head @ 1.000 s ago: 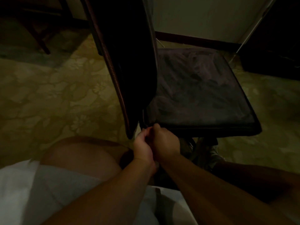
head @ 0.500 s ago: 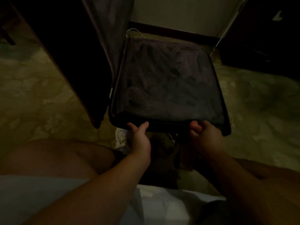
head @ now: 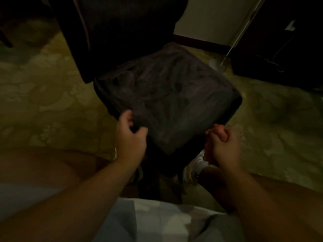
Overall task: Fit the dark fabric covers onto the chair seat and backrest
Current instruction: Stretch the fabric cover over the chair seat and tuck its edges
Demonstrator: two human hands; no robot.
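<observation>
In a dimly lit room, a person crouches over a chair whose seat (head: 167,100) fills the centre of the frame, already wrapped in a dark fabric cover (head: 174,81) that lies wrinkled across its top. The seat sits turned at an angle, one corner pointing toward the lower centre of the frame. The left hand (head: 131,137), at centre left, grasps the seat's near-left edge, thumb on top of the cover and fingers curled under the rim. The right hand (head: 220,145), at centre right, is clenched just beside the seat's near-right edge; whether it pinches any fabric cannot be told in the gloom. The backrest (head: 125,32) rises dark in the upper centre, behind the seat, its surface too shadowed to read. A patterned yellowish carpet (head: 43,95) spreads on both sides. A pale shoe (head: 194,168) shows below the seat, near the right wrist. A light wall (head: 209,20) with a dark skirting board stands at the upper right.
</observation>
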